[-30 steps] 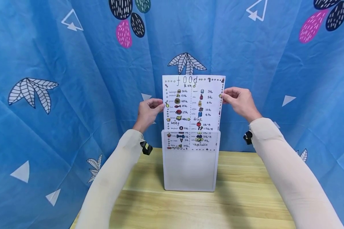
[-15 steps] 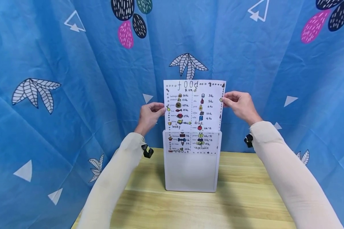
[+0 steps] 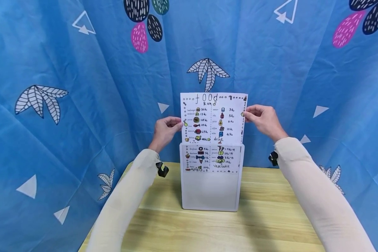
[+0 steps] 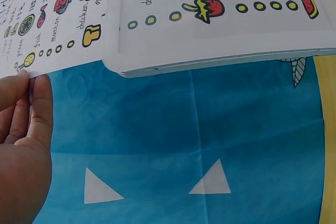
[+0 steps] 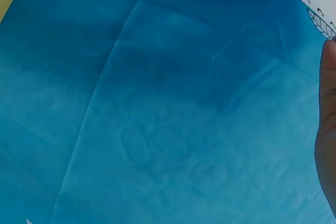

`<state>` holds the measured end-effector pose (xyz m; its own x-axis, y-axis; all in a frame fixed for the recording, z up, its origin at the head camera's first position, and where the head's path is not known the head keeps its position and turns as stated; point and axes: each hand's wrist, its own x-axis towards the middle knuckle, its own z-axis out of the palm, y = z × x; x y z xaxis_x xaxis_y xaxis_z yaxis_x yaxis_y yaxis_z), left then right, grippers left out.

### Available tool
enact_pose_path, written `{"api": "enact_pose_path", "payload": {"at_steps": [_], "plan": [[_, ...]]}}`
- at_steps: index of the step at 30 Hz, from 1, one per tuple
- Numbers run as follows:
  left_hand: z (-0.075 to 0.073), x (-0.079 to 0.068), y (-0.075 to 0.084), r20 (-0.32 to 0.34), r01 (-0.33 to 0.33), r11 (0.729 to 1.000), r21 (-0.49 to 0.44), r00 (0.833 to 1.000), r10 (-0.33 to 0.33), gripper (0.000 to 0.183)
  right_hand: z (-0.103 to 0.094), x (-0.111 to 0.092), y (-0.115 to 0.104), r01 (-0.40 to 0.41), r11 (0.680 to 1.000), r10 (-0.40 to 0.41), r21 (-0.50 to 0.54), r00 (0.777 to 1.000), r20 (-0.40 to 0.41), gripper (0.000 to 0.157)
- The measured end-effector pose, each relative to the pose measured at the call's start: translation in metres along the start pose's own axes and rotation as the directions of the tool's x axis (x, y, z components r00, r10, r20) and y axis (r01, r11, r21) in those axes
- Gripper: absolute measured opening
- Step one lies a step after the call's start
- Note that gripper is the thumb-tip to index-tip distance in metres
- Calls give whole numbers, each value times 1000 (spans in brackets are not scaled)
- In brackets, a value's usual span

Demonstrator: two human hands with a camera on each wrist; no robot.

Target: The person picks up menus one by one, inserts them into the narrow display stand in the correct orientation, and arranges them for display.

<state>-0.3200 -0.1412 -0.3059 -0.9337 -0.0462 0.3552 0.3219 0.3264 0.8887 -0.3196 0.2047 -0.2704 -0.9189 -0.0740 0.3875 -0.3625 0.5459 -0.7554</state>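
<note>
A white paper menu [image 3: 214, 119] headed "food", with small coloured drawings and prices, stands upright. Its lower part is inside a translucent, white-edged sign holder [image 3: 210, 192], and the print shows through the front. My left hand [image 3: 165, 131] pinches the menu's left edge between thumb and fingers, above the holder's rim. On the opposite side, my right hand [image 3: 266, 120] pinches the right edge a little higher. The left wrist view shows the thumb and fingers [image 4: 39, 108] at the paper's edge. Only part of the right hand [image 5: 328, 124] enters the right wrist view.
The holder stands on a light wooden table [image 3: 264, 217], near its back edge. A blue patterned curtain [image 3: 82, 70] hangs behind and at both sides. Both forearms wear pale sleeves [image 3: 318, 185] with black wrist cameras [image 3: 161, 169].
Both hands have moved down with the menu, which has slid deeper into the holder. The holder stays in place on the table.
</note>
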Motion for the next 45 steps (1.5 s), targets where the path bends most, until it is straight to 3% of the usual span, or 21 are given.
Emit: {"api": "enact_pose_path", "payload": {"at_steps": [8, 17, 22, 31, 45], "plan": [[1, 0, -2, -1, -1, 1000, -5, 1000, 1, 20, 0, 1, 2, 25, 1000, -25, 12, 1000, -14, 26], [-3, 9, 19, -74, -63, 997, -41, 995, 60, 20, -5, 10, -13, 93, 995, -90, 39, 993, -82, 27], [-4, 11, 25, -88, -70, 997, -19, 994, 68, 20, -5, 12, -15, 92, 995, -88, 49, 993, -85, 27], [-3, 6, 20, -67, -27, 1000, 9, 997, 27, 20, -1, 6, -7, 67, 997, -64, 44, 996, -67, 27], [3, 3, 10, -56, -24, 1000, -7, 998, 24, 19, 1, -2, 3, 27, 998, -25, 50, 999, -46, 29]]}}
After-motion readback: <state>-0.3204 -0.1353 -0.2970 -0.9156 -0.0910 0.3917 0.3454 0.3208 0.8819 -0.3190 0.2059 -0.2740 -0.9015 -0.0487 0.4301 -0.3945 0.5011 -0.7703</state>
